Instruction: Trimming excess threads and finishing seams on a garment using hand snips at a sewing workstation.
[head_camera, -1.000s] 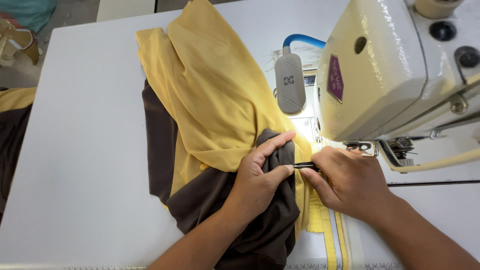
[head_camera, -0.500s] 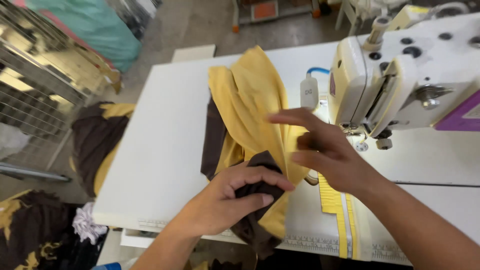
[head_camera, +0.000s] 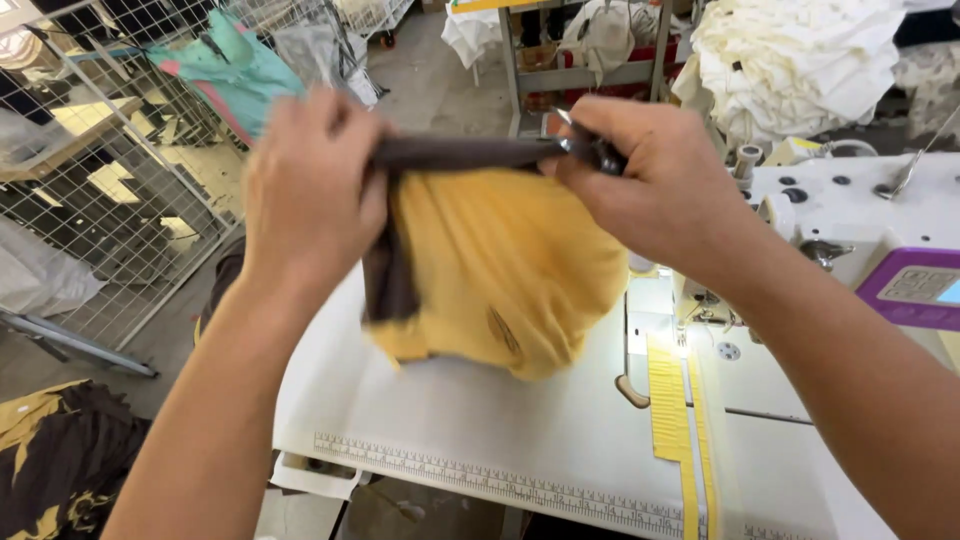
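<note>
A yellow and dark brown garment (head_camera: 500, 270) hangs in the air above the white sewing table (head_camera: 470, 430). My left hand (head_camera: 310, 185) grips its brown edge on the left. My right hand (head_camera: 650, 180) grips the same brown edge on the right, with a small dark tool (head_camera: 590, 148) pinched in its fingers. The brown edge (head_camera: 465, 152) is stretched taut between both hands, and the yellow body bunches below it.
A white sewing machine (head_camera: 860, 240) stands at the right. A yellow tape strip (head_camera: 668, 400) runs down the table. A wire cage (head_camera: 110, 170) stands at the left. Brown and yellow garments (head_camera: 60, 460) lie at lower left, and white fabric (head_camera: 800, 60) is piled behind.
Both hands lifted the garment off the table and pulled its brown edge tight between them. The view tilted up from the table toward the room.
</note>
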